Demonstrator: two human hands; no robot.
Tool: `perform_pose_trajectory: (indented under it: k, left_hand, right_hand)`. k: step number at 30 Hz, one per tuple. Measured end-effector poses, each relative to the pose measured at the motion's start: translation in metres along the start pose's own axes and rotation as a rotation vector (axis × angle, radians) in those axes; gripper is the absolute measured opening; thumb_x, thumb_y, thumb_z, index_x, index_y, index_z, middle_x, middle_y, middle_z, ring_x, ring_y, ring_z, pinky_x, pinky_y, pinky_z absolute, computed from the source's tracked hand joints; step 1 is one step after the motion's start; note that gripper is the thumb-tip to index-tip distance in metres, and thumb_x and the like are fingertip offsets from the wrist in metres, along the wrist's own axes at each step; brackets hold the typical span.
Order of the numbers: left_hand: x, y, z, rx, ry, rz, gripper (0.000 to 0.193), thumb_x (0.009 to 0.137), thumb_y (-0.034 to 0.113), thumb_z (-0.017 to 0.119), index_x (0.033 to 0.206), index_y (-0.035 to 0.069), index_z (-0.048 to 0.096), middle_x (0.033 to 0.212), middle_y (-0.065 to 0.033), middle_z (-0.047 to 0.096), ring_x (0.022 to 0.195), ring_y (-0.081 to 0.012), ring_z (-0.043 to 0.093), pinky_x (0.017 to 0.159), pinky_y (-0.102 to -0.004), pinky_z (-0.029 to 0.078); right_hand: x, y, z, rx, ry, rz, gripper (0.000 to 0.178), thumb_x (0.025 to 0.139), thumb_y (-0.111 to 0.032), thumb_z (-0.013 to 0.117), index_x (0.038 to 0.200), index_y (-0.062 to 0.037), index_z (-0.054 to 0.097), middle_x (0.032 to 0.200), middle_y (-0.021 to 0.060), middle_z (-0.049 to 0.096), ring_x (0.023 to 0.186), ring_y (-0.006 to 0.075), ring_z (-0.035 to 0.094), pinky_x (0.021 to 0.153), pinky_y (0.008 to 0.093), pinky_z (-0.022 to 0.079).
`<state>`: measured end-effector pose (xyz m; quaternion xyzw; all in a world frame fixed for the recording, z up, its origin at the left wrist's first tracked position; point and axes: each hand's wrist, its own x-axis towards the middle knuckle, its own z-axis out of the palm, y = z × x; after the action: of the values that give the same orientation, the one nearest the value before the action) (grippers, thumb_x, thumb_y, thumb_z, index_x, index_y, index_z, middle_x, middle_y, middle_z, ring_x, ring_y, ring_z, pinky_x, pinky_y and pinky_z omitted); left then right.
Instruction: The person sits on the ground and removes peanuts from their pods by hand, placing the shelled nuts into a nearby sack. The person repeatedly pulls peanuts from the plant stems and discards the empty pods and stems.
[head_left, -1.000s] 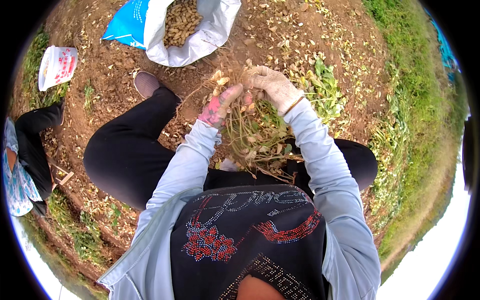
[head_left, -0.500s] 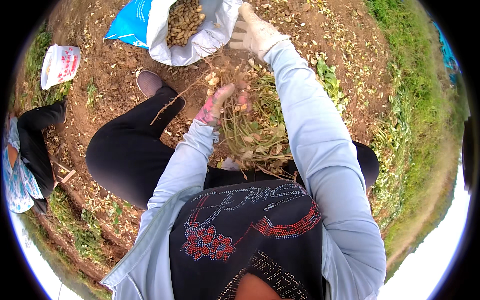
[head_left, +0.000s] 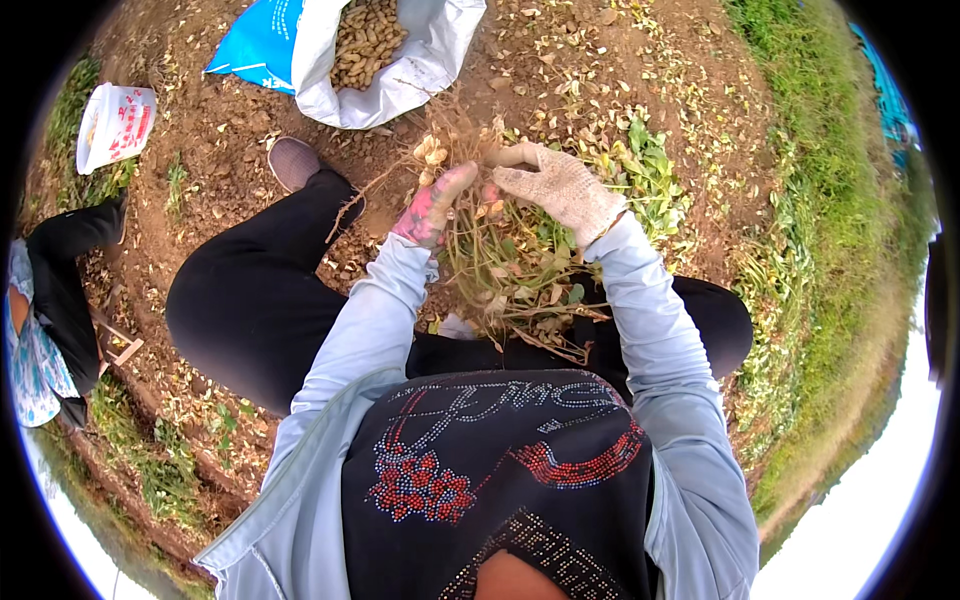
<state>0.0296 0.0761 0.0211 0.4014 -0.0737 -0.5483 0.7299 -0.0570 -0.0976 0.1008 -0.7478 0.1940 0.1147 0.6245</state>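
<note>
My left hand point(head_left: 438, 205), in a pink and beige glove, is closed around a bunch of peanut plants point(head_left: 510, 270). Their leafy stems hang toward my lap, and the thin roots with pale pods point(head_left: 430, 152) point away from me. Close beside those roots is my right hand point(head_left: 565, 190), in a cream knitted glove, its fingers curved with a gap between thumb and forefinger. No pod shows in it. Beyond my hands, a white sack point(head_left: 425, 85) stands with its mouth spread, and peanuts point(head_left: 368, 42) lie inside it.
A blue bag point(head_left: 255, 45) adjoins the sack on its left. Farther left is a white bucket point(head_left: 117, 127) with red print; below it sits another person point(head_left: 60, 290) near a small wooden stool point(head_left: 122, 350). Fallen leaves litter the soil, and grass point(head_left: 840, 250) grows along the right.
My right hand has come back from the sack's edge to the roots, its spread fingers now curved. My left hand still holds the plants in nearly the same place.
</note>
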Motion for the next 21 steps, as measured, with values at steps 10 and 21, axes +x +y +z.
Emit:
perform_pose_trajectory:
  k: [10, 21]
  left_hand:
    - [0.0, 0.007, 0.015, 0.175, 0.079, 0.0, 0.045, 0.092, 0.042, 0.053, 0.117, 0.004, 0.059, 0.105, -0.0037, 0.062, 0.104, -0.0146, 0.054, 0.093, -0.0298, 0.043]
    - [-0.005, 0.01, 0.023, 0.045, 0.077, 0.02, 0.043, 0.094, 0.037, 0.05, 0.124, 0.007, 0.053, 0.104, -0.0055, 0.063, 0.088, -0.0135, 0.06, 0.076, -0.0282, 0.051]
  right_hand:
    - [-0.001, 0.002, 0.006, 0.01, 0.101, 0.121, 0.018, 0.09, -0.019, 0.059, 0.097, -0.0029, 0.057, 0.084, 0.0041, 0.061, 0.073, 0.0098, 0.056, 0.067, 0.0235, 0.047]
    - [0.061, 0.066, -0.029, 0.303, 0.32, 0.24, 0.035, 0.093, -0.018, 0.056, 0.122, -0.0007, 0.049, 0.11, 0.01, 0.059, 0.096, 0.0183, 0.059, 0.081, 0.0287, 0.052]
